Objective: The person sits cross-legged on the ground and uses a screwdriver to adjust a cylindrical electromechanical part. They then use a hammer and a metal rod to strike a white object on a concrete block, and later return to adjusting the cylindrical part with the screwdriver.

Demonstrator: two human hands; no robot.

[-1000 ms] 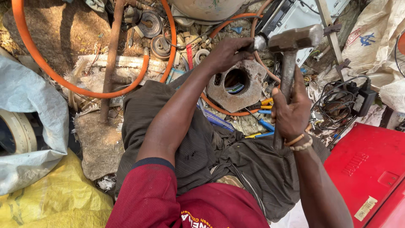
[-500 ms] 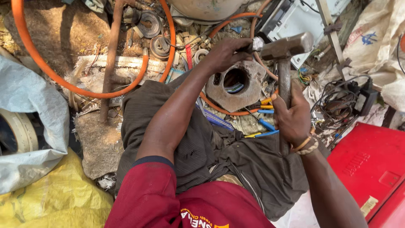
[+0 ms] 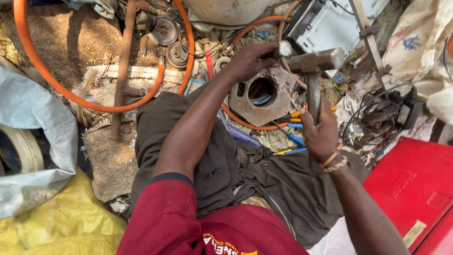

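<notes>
Over the round metal plate (image 3: 262, 97) on the ground, the left hand (image 3: 247, 61) grips a small metal punch (image 3: 284, 48). The right hand (image 3: 321, 134) wraps tight around the hammer (image 3: 314, 63), its head right beside the punch. The punch is not through yet.

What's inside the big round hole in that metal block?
Through the hole in the metal block you can see blue and yellow bits, maybe wires, on the ground below. The block hides the rest. The left hand covers its top edge.
</notes>
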